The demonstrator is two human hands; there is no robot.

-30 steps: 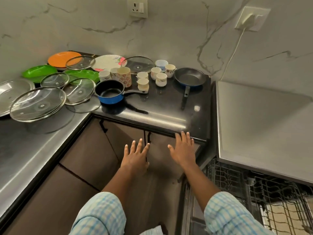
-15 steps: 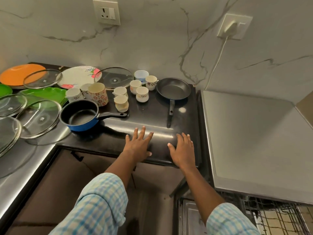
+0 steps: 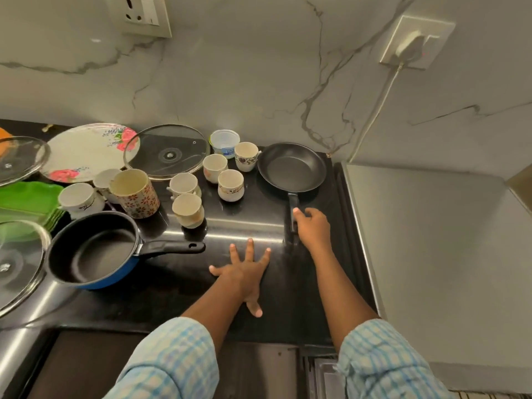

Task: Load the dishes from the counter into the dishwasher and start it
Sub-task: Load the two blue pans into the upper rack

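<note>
A black frying pan (image 3: 291, 167) sits at the right end of the black counter (image 3: 172, 295), its handle pointing toward me. My right hand (image 3: 313, 228) curls around that handle. My left hand (image 3: 245, 272) lies flat on the counter with fingers spread, holding nothing. To the left stand a blue saucepan (image 3: 95, 251), a floral mug (image 3: 135, 193), several small white cups (image 3: 230, 185), a glass lid (image 3: 167, 151), a floral plate (image 3: 86, 151) and green plates (image 3: 26, 197). The dishwasher (image 3: 325, 378) shows only as a strip at the bottom.
A grey appliance top (image 3: 437, 254) adjoins the counter on the right. More glass lids (image 3: 14, 266) lie at the left edge on a steel surface. A plug and cable (image 3: 408, 44) hang on the marble wall. Dark cabinet fronts (image 3: 86, 367) run below the counter.
Both hands rose from the counter's front edge onto the counter. My right hand reached forward and closed on the frying pan handle; my left settled flat. The view moved closer.
</note>
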